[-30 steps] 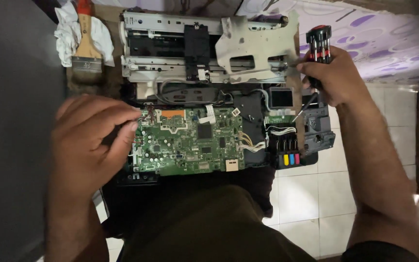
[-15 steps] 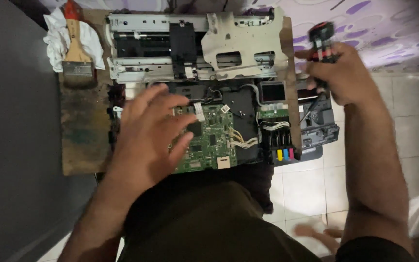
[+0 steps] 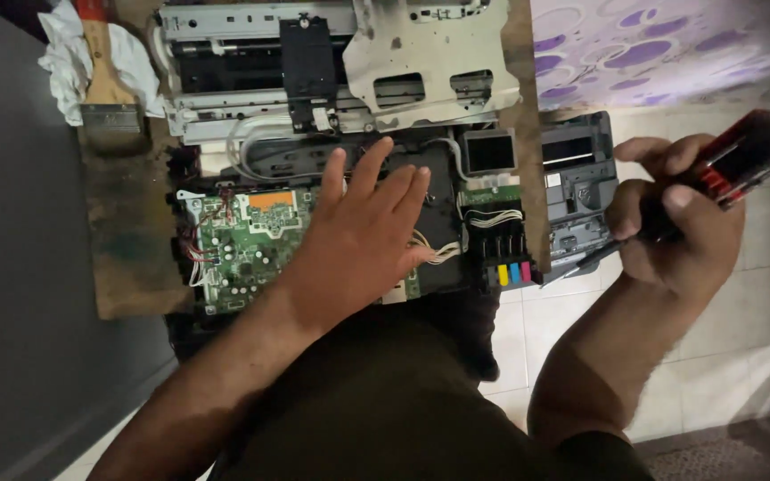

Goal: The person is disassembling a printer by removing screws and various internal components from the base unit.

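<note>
Head view showed the left hand [image 3: 358, 240] lying flat with fingers spread on the green circuit board [image 3: 242, 245] of the opened printer [image 3: 331, 107]. To the right of the printer, the right hand [image 3: 670, 223] was wrapped tight around a red and black screwdriver [image 3: 733, 165].

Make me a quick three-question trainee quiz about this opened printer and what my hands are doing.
1. True or false: the left hand lies flat over the green circuit board.
2. What does the right hand grip? A) red-and-black-handled screwdriver B) wooden-handled paintbrush C) white crumpled cloth
3. How many coloured ink tank windows show beside the black one?

Key: 1 true; 2 A; 3 three: yellow, cyan, magenta.
</note>
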